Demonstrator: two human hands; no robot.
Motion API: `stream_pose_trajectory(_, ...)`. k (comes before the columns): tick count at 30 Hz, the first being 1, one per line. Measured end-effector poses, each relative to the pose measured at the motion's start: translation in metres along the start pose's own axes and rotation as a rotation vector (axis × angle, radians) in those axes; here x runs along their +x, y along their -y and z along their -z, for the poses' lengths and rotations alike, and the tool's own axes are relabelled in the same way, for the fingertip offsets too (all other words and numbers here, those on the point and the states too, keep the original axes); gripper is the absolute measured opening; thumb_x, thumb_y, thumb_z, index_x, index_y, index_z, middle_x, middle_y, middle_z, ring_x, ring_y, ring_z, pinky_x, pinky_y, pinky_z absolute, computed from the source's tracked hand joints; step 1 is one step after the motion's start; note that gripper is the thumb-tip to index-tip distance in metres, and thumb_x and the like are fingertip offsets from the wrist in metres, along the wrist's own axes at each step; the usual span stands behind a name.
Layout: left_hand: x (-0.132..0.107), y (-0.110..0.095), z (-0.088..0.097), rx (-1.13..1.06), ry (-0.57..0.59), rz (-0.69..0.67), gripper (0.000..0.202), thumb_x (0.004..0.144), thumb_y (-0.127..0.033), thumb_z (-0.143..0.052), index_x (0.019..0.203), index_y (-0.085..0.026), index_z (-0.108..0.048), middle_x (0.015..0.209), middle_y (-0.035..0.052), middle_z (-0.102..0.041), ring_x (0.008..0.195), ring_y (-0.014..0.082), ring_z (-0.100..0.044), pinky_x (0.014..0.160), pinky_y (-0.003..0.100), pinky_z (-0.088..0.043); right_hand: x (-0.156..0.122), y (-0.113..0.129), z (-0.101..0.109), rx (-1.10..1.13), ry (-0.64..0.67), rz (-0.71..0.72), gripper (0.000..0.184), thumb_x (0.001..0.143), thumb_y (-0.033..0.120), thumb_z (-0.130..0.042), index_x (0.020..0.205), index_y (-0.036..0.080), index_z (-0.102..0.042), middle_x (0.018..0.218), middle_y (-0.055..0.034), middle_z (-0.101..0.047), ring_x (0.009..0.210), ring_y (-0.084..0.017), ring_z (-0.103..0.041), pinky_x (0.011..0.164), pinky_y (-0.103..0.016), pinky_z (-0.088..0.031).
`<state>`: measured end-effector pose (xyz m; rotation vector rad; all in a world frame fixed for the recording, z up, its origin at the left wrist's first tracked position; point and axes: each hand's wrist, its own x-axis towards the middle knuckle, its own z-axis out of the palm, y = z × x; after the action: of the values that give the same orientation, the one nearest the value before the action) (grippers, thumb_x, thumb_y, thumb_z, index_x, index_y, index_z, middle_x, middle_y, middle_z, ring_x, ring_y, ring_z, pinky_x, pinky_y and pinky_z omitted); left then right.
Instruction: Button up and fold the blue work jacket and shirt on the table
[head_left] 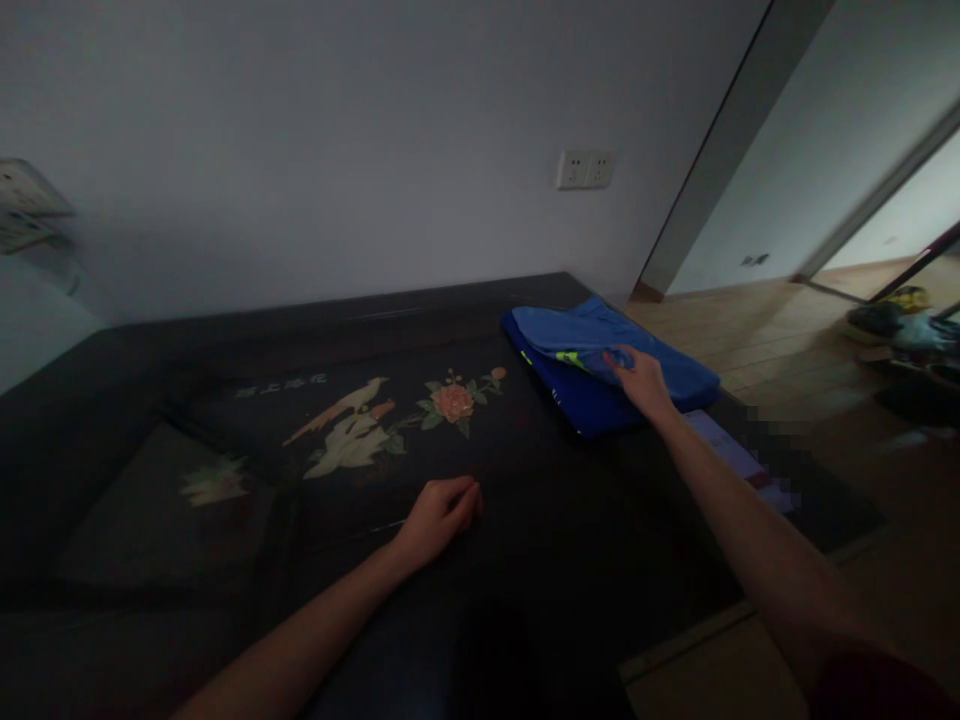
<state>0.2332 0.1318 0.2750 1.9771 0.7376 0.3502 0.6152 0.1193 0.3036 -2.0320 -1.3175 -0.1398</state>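
At two o'clock from the left hand (444,515), on the dark tabletop (547,530), held the edge of the light-blue cloth (626,330) pinched in the right hand (636,378), above darker blue cloth (581,405). Rested the left hand with fingers narrow and loosely curled, with the pink flower (452,403) at twelve o'clock.

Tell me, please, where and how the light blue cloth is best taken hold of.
Probably pinch the light blue cloth at its free left edge, beside the bright green patch, coming from the near side. It lies as a soft, thin layer over the dark blue cloth, so the exposed edge suits a pinch; the right hand is at that edge.
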Motion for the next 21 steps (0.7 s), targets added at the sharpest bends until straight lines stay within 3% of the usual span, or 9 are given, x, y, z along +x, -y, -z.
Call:
stream_pose_trajectory(3, 0.000, -0.003, 0.001, -0.049, -0.011, 0.024, 0.046, 0.093, -0.046, -0.033, 0.067, -0.015, -0.055, 0.050, -0.0026, -0.047, 0.048, 0.0098, -0.044, 0.052, 0.021, -0.033, 0.027, 0.000, 0.013, 0.060, -0.106, -0.066, 0.042, 0.086, 0.046, -0.050, 0.107, 0.014, -0.067, 0.103, -0.0130, -0.070, 0.094, -0.028, -0.065, 0.086, -0.039, -0.050)
stream_pose_trajectory(7, 0.000, -0.003, 0.002, -0.110, -0.025, 0.035, 0.047, 0.092, -0.048, -0.034, 0.066, -0.015, -0.055, 0.050, -0.0028, -0.046, 0.048, 0.0097, -0.043, 0.052, 0.021, -0.034, 0.039, 0.004, 0.017, 0.037, -0.075, -0.028, 0.041, 0.086, 0.043, -0.051, 0.106, 0.012, -0.067, 0.100, -0.0136, -0.071, 0.091, -0.027, -0.066, 0.084, -0.038, -0.050)
stream_pose_trajectory(13, 0.000, -0.002, 0.002, -0.096, -0.013, 0.025, 0.045, 0.092, -0.045, -0.034, 0.067, -0.015, -0.055, 0.051, -0.0027, -0.046, 0.049, 0.0095, -0.044, 0.051, 0.020, -0.033, 0.019, 0.006, -0.002, -0.046, 0.030, 0.056, 0.041, 0.085, 0.043, -0.053, 0.107, 0.012, -0.068, 0.101, -0.0134, -0.071, 0.094, -0.028, -0.065, 0.083, -0.037, -0.049)
stream_pose_trajectory(18, -0.001, -0.002, 0.003, -0.093, -0.008, 0.024, 0.042, 0.093, -0.042, -0.034, 0.067, -0.015, -0.054, 0.052, -0.0030, -0.047, 0.048, 0.0091, -0.044, 0.051, 0.020, -0.033, 0.010, 0.004, -0.005, -0.079, -0.015, 0.033, 0.044, 0.086, 0.046, -0.050, 0.110, 0.013, -0.067, 0.100, -0.0130, -0.071, 0.088, -0.026, -0.066, 0.079, -0.035, -0.049)
stream_pose_trajectory(21, -0.001, -0.001, 0.003, -0.067, -0.003, 0.012, 0.041, 0.093, -0.040, -0.034, 0.067, -0.015, -0.054, 0.053, -0.0027, -0.048, 0.049, 0.0091, -0.045, 0.052, 0.020, -0.034, -0.007, 0.005, -0.010, -0.108, 0.064, 0.030, 0.043, 0.086, 0.047, -0.050, 0.111, 0.016, -0.066, 0.098, -0.0115, -0.072, 0.080, -0.025, -0.068, 0.076, -0.035, -0.050)
